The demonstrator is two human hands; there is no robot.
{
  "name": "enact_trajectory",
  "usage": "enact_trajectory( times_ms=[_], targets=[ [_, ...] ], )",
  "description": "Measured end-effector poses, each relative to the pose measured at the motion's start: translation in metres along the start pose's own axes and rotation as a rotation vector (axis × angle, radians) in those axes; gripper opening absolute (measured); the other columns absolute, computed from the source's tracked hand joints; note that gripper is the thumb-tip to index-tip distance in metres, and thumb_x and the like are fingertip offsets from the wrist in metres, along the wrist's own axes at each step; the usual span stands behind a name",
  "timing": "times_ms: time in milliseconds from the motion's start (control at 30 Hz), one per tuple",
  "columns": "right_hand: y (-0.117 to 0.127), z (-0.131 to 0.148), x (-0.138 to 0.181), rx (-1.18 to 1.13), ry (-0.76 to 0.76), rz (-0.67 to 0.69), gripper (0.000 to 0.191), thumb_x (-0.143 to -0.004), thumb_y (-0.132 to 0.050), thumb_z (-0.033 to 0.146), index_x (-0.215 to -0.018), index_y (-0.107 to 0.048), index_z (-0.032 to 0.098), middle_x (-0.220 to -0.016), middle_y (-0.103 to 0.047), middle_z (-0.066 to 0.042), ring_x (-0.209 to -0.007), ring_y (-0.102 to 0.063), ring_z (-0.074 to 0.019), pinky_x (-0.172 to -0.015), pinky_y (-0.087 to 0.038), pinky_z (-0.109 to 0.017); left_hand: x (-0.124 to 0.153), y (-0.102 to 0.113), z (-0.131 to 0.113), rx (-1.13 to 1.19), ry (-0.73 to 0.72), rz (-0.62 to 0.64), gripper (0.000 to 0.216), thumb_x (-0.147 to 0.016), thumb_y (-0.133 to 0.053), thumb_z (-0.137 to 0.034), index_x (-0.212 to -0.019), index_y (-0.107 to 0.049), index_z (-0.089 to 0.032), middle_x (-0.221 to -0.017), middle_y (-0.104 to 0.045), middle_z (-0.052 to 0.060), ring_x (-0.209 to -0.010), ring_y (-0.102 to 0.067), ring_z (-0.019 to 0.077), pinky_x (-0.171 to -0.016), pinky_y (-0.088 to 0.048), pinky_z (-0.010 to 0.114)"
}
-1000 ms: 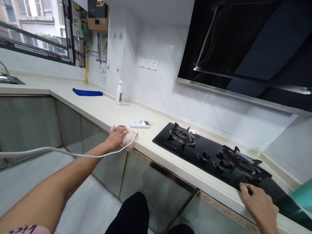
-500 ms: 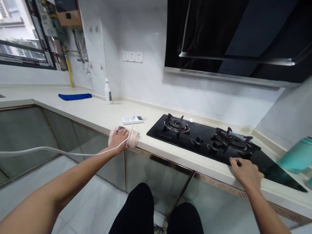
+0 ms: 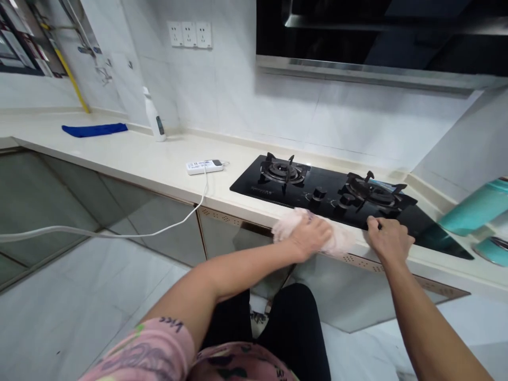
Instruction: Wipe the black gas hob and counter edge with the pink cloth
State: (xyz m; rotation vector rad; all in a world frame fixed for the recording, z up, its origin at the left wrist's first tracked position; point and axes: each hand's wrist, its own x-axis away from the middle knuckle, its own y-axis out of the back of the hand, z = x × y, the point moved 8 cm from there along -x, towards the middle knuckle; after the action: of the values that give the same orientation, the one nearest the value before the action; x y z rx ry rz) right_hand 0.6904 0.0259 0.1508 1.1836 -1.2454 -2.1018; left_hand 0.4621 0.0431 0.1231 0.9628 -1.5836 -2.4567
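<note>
My left hand [image 3: 311,237] presses a pale pink cloth [image 3: 340,237] against the front edge of the cream countertop [image 3: 159,166], just in front of the gas stove. Part of the cloth hangs over the edge and is a little blurred. My right hand [image 3: 391,238] is curled closed and rests at the front edge of the black glass stove [image 3: 251,181], below the right burner [image 3: 373,191]. I make out nothing in its fingers. Between the burners are two control knobs, a left knob [image 3: 319,193] and a right knob [image 3: 346,200].
A white power strip [image 3: 204,168] lies left of the stove, its cable [image 3: 159,235] hanging across the counter edge. Farther left are a white spray bottle [image 3: 154,116] and a blue cloth [image 3: 94,130]. Teal containers [image 3: 476,206] stand at right. A range hood [image 3: 357,69] overhangs the stove.
My left hand has slid the pink cloth rightward along the counter edge, from beside the power strip to before the stove. My right hand stays at the stove's edge. The view has tilted down.
</note>
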Motion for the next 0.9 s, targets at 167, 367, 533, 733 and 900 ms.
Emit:
enact_trajectory(
  times_ms=[167,367,533,733,900],
  targets=[
    [-0.003,-0.012,-0.004,-0.063,0.002,-0.004,0.059,-0.106,-0.027,0.039,-0.109,-0.083,0.02,-0.121,-0.071,-0.02,-0.108,-0.062,-0.0353,-0.092,-0.045,-0.05,-0.052,0.002,-0.063,0.021,-0.111,-0.09,0.033,-0.108,-0.04,-0.02,-0.128,-0.066,-0.019,-0.127,-0.067,0.015,-0.116,-0.06,0.028,-0.094,-0.043,0.048],
    [-0.005,-0.012,-0.005,-0.028,0.039,0.04,0.054,-0.105,-0.031,0.041,-0.116,-0.081,0.025,-0.123,-0.07,-0.018,-0.111,-0.062,-0.0374,-0.092,-0.048,-0.052,0.002,0.007,-0.003,-0.026,-0.063,-0.102,0.031,-0.106,-0.046,-0.024,-0.132,-0.063,-0.017,-0.124,-0.067,0.015,-0.118,-0.059,0.0285,-0.099,-0.044,0.048],
    [-0.007,-0.009,-0.003,0.012,0.048,0.063,0.054,-0.104,-0.031,0.042,-0.116,-0.08,0.023,-0.127,-0.069,-0.017,-0.113,-0.062,-0.0383,-0.092,-0.05,-0.052,0.094,0.017,0.117,-0.077,0.097,-0.03,0.051,-0.093,-0.067,-0.034,-0.141,-0.056,-0.018,-0.135,-0.065,0.017,-0.129,-0.056,0.0338,-0.107,-0.04,0.051],
    [-0.01,-0.004,0.001,0.052,0.049,0.074,0.055,-0.103,-0.03,0.045,-0.115,-0.078,0.022,-0.13,-0.067,-0.017,-0.117,-0.062,-0.0402,-0.093,-0.051,-0.054,0.214,0.051,0.272,-0.127,0.348,0.058,0.074,-0.071,-0.081,-0.038,-0.139,-0.058,-0.017,-0.142,-0.063,0.019,-0.134,-0.054,0.038,-0.113,-0.036,0.053],
    [-0.015,-0.006,-0.001,0.045,0.042,0.1,0.058,-0.103,-0.028,0.048,-0.121,-0.076,0.022,-0.135,-0.065,-0.018,-0.121,-0.06,-0.042,-0.095,-0.05,-0.056,0.273,0.081,0.344,-0.172,0.51,0.074,0.077,-0.064,-0.081,-0.029,-0.135,-0.06,-0.009,-0.141,-0.062,0.026,-0.134,-0.055,0.0426,-0.114,-0.034,0.056]
  ],
)
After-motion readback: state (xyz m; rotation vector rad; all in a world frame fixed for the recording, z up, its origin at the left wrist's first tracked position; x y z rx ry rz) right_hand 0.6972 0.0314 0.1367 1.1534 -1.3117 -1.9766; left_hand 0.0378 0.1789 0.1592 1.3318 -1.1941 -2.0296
